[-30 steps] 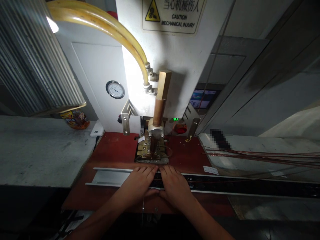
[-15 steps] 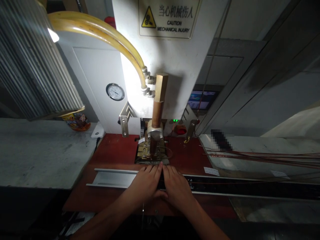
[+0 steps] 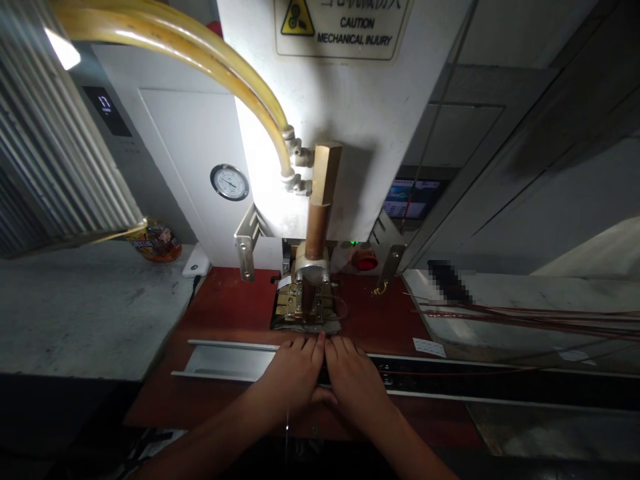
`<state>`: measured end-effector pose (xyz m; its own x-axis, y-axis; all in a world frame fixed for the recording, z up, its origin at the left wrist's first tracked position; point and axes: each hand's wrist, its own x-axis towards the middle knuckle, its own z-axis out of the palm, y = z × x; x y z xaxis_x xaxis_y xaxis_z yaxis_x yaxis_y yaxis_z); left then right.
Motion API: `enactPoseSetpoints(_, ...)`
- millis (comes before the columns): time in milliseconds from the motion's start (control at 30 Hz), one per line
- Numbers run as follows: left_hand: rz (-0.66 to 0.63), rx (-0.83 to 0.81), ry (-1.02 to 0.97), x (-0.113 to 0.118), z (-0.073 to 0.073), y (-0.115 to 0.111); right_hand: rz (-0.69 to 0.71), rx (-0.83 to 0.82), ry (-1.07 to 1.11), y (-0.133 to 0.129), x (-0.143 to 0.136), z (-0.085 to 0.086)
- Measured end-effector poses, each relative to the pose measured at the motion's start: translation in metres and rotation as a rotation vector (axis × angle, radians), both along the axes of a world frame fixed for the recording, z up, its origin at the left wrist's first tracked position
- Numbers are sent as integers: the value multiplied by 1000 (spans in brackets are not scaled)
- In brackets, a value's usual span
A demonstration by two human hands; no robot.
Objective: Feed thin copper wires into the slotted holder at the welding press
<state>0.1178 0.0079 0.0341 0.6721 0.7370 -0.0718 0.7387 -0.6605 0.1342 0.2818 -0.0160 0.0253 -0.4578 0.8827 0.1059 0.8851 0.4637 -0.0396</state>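
My left hand [image 3: 291, 370] and my right hand [image 3: 356, 377] lie side by side, index fingers nearly touching, at the front of the machine's brass clamp block [image 3: 286, 308]. Both have their fingers bent and pressed together, thumbs meeting underneath; whatever they grip is hidden. A silver U-shaped metal channel [image 3: 225, 360] comes out to the left of my left hand. To the right of my right hand, a long black-lined channel [image 3: 480, 379] carries a thin copper wire. Above the fingertips stands an upright copper electrode rod [image 3: 317, 230].
A white machine body [image 3: 320, 100] rises behind, with yellow hoses [image 3: 200, 47] and a pressure gauge [image 3: 229, 182]. Below it is a red-brown worktop [image 3: 220, 300]. Copper rods [image 3: 525, 315] lie at the right; a ribbed metal housing [image 3: 65, 147] hangs upper left, near a bottle [image 3: 157, 241].
The view has shifted slightly, so a lit display now shows behind the ribbed housing. My hands keep nearly the same place and pose before the clamp block.
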Motion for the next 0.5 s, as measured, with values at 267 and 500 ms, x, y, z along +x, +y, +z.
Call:
enactPoseSetpoints(267,-13,-17,-19,-2,8,1,16,-18,38,-1,3,7)
enactPoseSetpoints(500,-60,-20,-24,-6,15,3,38,-70,138,3,15,14)
